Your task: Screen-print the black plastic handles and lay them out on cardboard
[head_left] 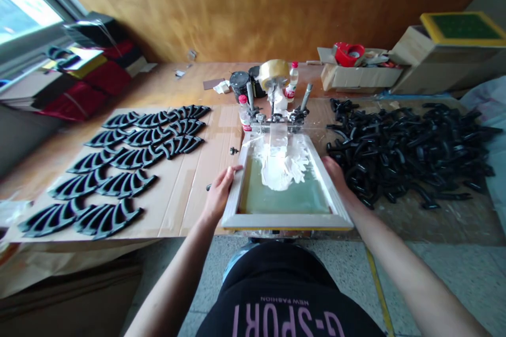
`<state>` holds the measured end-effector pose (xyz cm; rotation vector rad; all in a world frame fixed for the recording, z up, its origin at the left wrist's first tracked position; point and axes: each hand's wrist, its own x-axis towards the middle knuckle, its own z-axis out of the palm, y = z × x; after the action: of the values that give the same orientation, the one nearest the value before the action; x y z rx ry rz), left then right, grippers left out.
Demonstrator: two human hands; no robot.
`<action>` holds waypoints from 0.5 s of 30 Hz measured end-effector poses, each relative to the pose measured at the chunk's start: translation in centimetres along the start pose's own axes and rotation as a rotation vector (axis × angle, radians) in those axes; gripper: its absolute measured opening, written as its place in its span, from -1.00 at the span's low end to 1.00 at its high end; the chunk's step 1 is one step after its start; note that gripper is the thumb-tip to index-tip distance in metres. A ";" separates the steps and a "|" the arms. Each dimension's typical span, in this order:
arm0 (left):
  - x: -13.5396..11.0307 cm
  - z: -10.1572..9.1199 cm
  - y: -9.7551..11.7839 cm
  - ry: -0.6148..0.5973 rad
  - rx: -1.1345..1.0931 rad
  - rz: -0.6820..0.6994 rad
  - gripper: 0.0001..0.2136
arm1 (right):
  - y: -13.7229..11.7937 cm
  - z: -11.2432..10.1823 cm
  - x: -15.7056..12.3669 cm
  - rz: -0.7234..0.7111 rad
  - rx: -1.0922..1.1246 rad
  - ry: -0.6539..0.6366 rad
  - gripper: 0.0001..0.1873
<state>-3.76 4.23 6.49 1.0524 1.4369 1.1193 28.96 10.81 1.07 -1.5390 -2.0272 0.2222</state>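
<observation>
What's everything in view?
Screen frame: 1, pale grey, bench centre
Paste: 1 patch, white, on the screen
Clamp rig: 1, metallic, frame's back end
Tape roll: 1, yellowish, by clamp
Bottles: 2, clear, red-capped, by clamp
Tubs: about 2, black, behind clamp
Ribbed parts: many, black, bench left
Piled parts: uncounted, black, right
Boxes: 2, brown, back right
Tape dispenser: 1, red, in left box
Framed panel: 1, green-and-yellow, on right box
Bundles: several, red/black, back left
Backboard: 1, brown, behind
Bench: 1, brown, centre
Shirt: 1, black, bottom
Left hand: 1, bare, frame's left edge
Right hand: 1, bare, frame's right edge
</observation>
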 end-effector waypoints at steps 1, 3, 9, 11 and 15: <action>-0.3 -0.2 -1.7 -0.017 0.036 -0.058 -0.46 | 0.2 -0.5 1.1 0.015 -0.023 0.050 -0.56; -0.2 -0.1 -4.9 -0.032 0.091 -0.109 -0.35 | -0.8 -0.8 3.5 -0.027 -0.085 0.095 -0.59; 1.5 0.2 -9.3 0.005 0.285 -0.133 -0.35 | -7.5 2.3 7.2 -0.243 -0.166 -0.213 -0.63; 1.6 0.1 -9.4 0.002 0.297 -0.134 -0.37 | -8.2 2.9 5.6 -0.279 -0.168 -0.323 -0.88; 1.3 0.1 -9.4 0.013 0.290 -0.130 -0.41 | -7.4 1.7 1.4 -0.521 -0.127 -0.447 -0.78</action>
<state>-4.34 3.68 -2.96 1.1330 1.6884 0.8426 21.74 10.05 3.54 -1.0335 -2.7626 0.2473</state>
